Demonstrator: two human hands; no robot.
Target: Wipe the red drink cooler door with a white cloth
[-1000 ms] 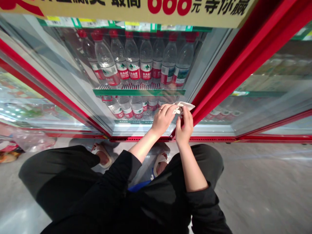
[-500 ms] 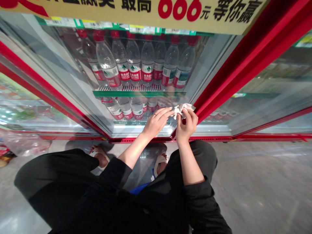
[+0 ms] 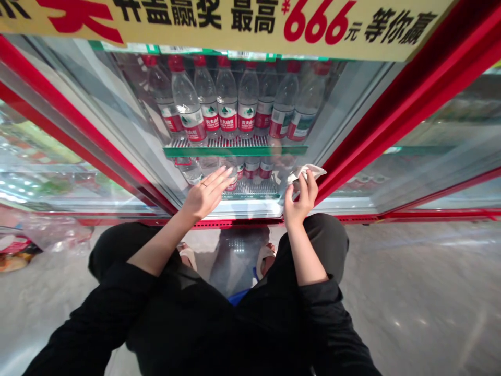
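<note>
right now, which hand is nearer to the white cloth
Right. The right hand holds the white cloth, while the left hand is apart from it, off to its left, with nothing in its grasp.

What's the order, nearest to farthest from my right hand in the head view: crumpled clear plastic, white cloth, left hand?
1. White cloth, held by the right hand.
2. Left hand, to its left.
3. Crumpled clear plastic, on the floor, far left.

Pale glare (image 3: 442,243) streaks the grey floor (image 3: 415,297) before red-framed display coolers (image 3: 415,167).
</note>
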